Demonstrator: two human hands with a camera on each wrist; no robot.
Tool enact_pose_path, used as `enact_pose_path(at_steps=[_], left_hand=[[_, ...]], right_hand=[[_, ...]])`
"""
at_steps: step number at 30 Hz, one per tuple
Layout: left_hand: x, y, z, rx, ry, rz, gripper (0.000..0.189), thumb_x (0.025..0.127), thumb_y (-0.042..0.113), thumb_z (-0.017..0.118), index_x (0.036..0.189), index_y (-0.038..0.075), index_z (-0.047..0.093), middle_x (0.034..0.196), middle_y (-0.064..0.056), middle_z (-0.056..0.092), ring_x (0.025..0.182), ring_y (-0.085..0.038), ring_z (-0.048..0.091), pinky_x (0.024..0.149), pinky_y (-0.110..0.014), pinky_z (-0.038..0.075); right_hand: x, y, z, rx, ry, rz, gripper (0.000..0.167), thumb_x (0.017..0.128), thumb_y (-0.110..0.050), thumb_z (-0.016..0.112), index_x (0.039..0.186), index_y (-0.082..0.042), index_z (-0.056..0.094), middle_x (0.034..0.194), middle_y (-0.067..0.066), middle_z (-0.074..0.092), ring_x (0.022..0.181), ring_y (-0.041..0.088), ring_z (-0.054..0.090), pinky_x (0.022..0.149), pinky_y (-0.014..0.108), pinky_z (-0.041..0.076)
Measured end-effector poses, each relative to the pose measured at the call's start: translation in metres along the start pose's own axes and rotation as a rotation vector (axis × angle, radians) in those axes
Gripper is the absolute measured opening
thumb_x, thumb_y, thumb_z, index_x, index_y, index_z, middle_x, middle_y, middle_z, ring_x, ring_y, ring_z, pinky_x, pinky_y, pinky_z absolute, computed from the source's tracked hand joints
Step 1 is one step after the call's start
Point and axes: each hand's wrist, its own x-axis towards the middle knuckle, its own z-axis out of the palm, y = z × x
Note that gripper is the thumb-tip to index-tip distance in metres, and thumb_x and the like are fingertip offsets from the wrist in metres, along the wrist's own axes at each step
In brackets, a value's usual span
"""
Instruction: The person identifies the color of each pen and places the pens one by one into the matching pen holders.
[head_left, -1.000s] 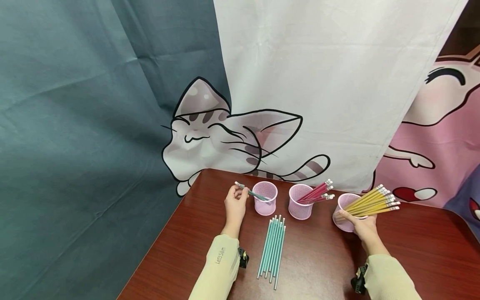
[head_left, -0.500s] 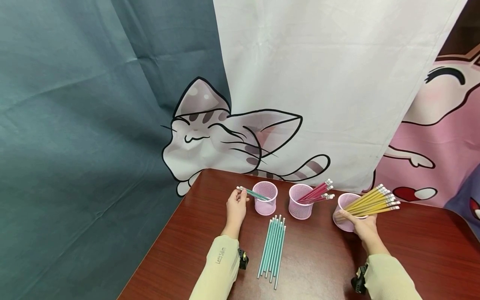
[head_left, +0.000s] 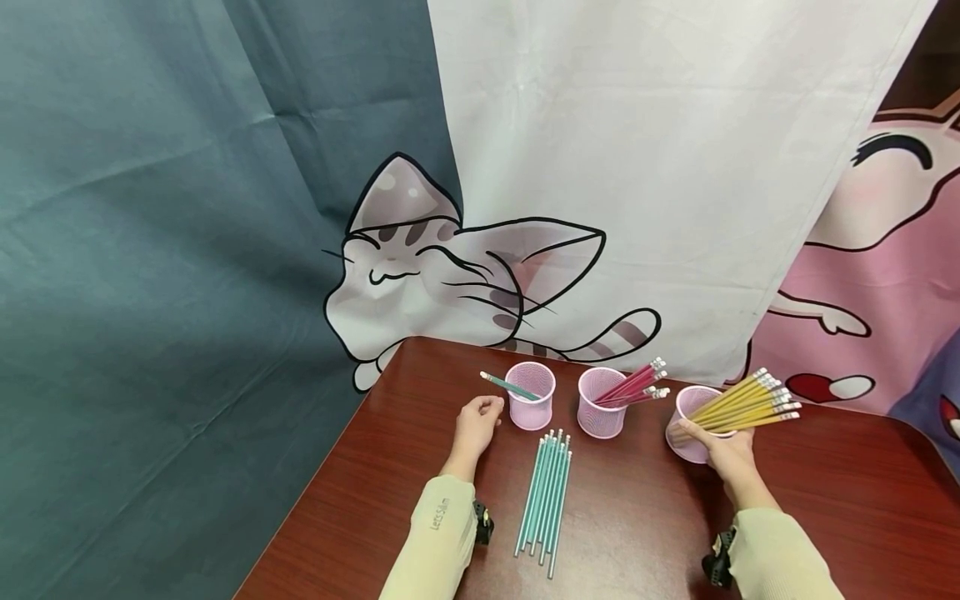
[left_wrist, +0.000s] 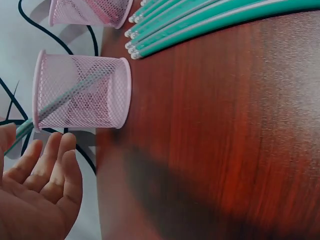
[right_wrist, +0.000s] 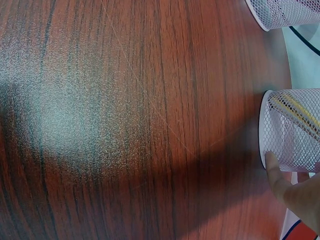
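In the head view my left hand (head_left: 477, 423) is beside the left pink mesh pencil cup (head_left: 530, 417), fingers loosely bent, holding nothing. Green pencils (head_left: 510, 386) lean in that cup, their eraser ends out over its left rim. The left wrist view shows the relaxed fingers (left_wrist: 70, 170) just below the cup's rim, near the leaning pencils (left_wrist: 65, 97). My right hand (head_left: 731, 458) grips the right pencil cup (head_left: 686, 446), thumb across its front. Yellow pencils (head_left: 742, 404) fan out of it to the right, over the hand. The right wrist view shows one finger against this cup's mesh (right_wrist: 290, 135).
Between them stands a third pink mesh cup (head_left: 600, 421) with red pencils (head_left: 633, 386) leaning right. Several green pencils (head_left: 543, 500) lie side by side on the brown table (head_left: 630, 517), in front of the left cup. A cat-printed cloth (head_left: 420, 292) hangs behind the table.
My left hand has let go of the green pencils and moved down, away from them. They have shifted slightly right into the cup. My right hand stays on its cup.
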Motion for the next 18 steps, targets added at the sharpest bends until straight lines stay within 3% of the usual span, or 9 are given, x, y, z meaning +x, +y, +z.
enact_pose_path(at_steps=[4, 9, 18], left_hand=[[-0.002, -0.002, 0.0, 0.003, -0.022, -0.004, 0.025, 0.09, 0.022, 0.06, 0.103, 0.001, 0.065, 0.09, -0.015, 0.068, 0.081, -0.031, 0.065, 0.068, -0.029, 0.049], [-0.002, -0.004, 0.003, 0.033, -0.046, 0.008, 0.016, 0.087, 0.017, 0.063, 0.094, 0.002, 0.066, 0.08, -0.012, 0.068, 0.071, -0.027, 0.065, 0.061, -0.028, 0.048], [-0.016, -0.014, 0.019, 0.179, -0.231, 0.004, 0.007, 0.081, 0.008, 0.066, 0.082, 0.003, 0.063, 0.069, -0.006, 0.064, 0.062, -0.023, 0.062, 0.054, -0.027, 0.044]], right_hand=[[0.001, 0.0, 0.0, -0.001, -0.005, -0.001, 0.102, 0.082, -0.032, 0.07, 0.142, -0.016, -0.01, 0.145, 0.018, 0.009, 0.127, 0.026, 0.018, 0.105, 0.041, 0.021], [0.002, 0.001, 0.001, 0.015, 0.011, -0.01, 0.102, 0.081, -0.029, 0.071, 0.143, -0.019, -0.009, 0.145, 0.016, 0.01, 0.128, 0.023, 0.018, 0.107, 0.032, 0.016], [0.0, 0.001, 0.001, 0.011, 0.023, -0.004, 0.103, 0.081, -0.028, 0.072, 0.143, -0.017, -0.009, 0.146, 0.017, 0.01, 0.128, 0.024, 0.017, 0.108, 0.031, 0.014]])
